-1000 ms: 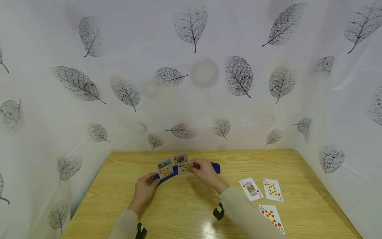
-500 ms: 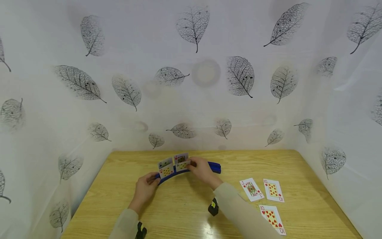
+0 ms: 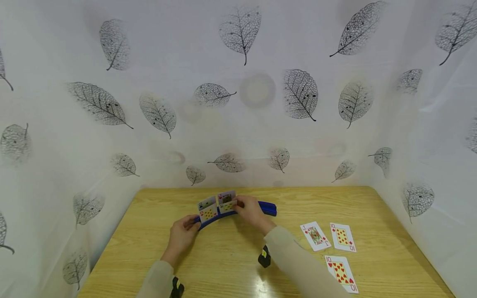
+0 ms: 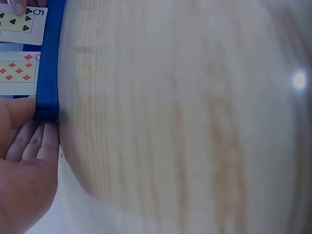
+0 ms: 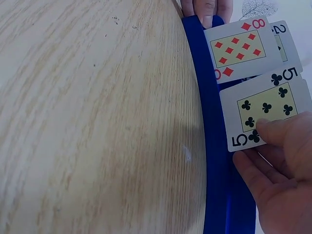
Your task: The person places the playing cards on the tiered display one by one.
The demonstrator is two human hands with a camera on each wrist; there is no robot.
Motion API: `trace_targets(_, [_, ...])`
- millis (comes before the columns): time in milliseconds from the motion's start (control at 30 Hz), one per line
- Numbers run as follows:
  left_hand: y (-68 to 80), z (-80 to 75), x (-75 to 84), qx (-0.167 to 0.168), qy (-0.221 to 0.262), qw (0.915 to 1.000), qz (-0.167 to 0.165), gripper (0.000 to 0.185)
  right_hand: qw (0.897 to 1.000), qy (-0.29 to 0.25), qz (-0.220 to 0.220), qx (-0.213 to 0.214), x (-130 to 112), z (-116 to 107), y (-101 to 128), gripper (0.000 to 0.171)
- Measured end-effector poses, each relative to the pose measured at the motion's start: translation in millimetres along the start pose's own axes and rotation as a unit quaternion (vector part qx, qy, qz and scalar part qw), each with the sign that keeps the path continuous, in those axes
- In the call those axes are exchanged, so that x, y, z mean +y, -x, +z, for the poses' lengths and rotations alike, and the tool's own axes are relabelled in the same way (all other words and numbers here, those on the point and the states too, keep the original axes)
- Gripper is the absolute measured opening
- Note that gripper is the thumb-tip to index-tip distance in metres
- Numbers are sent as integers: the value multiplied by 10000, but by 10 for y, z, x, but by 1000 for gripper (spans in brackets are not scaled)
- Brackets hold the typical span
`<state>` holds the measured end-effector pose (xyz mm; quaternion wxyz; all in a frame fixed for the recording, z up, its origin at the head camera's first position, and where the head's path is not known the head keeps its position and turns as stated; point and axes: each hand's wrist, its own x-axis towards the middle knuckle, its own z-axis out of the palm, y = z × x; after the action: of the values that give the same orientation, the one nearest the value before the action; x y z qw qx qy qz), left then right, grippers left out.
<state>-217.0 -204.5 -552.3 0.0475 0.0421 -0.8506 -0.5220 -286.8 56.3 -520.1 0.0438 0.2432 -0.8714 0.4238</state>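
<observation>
A curved blue card holder (image 3: 267,208) stands toward the back of the wooden table. My left hand (image 3: 182,235) grips its left end, thumb in front. My right hand (image 5: 287,156) pinches a five of clubs (image 5: 265,105) by its lower right corner, with the card's bottom edge right at the holder's front slot. Beside it an eight of diamonds (image 5: 239,48) stands in the front row. Behind that is a black two (image 5: 286,44), partly covered. A face card (image 3: 226,197) rises behind the five in the head view.
Three cards lie face up on the table at the right: a jack of diamonds (image 3: 316,236), a ten of diamonds (image 3: 342,236) and a ten of hearts (image 3: 340,273). A white curtain (image 3: 257,136) with leaf prints hangs behind the table and along both sides.
My right hand has brought the five of clubs down and slightly left to the holder's front row, then barely moved. My left hand keeps its grip on the holder's end.
</observation>
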Motion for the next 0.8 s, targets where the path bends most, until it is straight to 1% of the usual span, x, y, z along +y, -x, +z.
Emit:
trace_targets(167, [-5, 4, -5, 3, 10, 10000, 34, 32, 9999, -93, 39, -36, -17, 11, 10, 13])
trace_targets(367, [-8, 5, -16, 7, 24, 10000, 37, 32, 9999, -157, 59, 6, -26, 27, 20, 10])
trace_targets(667, [-3, 2, -12, 28, 2, 10000, 51, 32, 9999, 131, 29, 59, -18, 45, 28, 14])
trace_targets(800, [-1, 3, -13, 28, 37, 10000, 32, 32, 9998, 116, 19, 136, -12, 54, 30, 14])
